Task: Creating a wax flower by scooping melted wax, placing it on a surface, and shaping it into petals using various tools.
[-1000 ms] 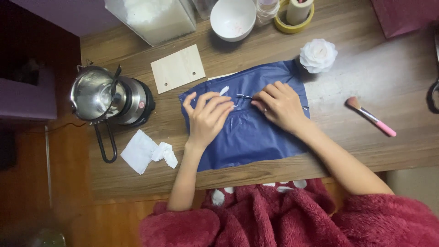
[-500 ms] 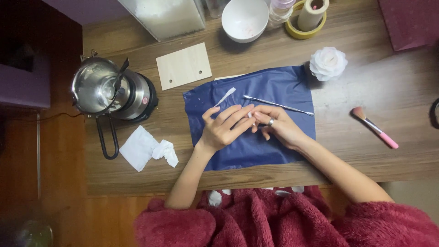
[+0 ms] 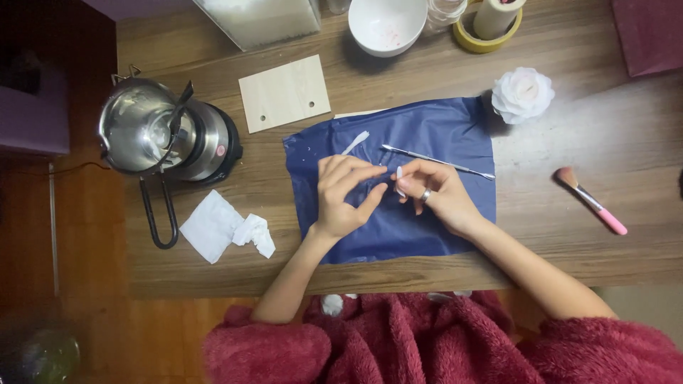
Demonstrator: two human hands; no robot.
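Head view: both hands over dark blue plastic sheet (image 3: pixel 427 227).
Left hand (image 3: pixel 343 195): fingers curled, holding nothing visible.
Right hand (image 3: pixel 435 193): pinching small white strip (image 3: pixel 400 182).
Nearby: thin metal tool (image 3: pixel 437 161).

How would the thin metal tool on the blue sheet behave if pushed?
The metal tool looks slim, stiff and light, so it would probably slide or roll on the smooth blue sheet. Lying flat, it may be fiddly to pinch.

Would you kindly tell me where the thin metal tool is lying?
In the head view, the thin metal tool lies on the blue sheet, just beyond the right hand.
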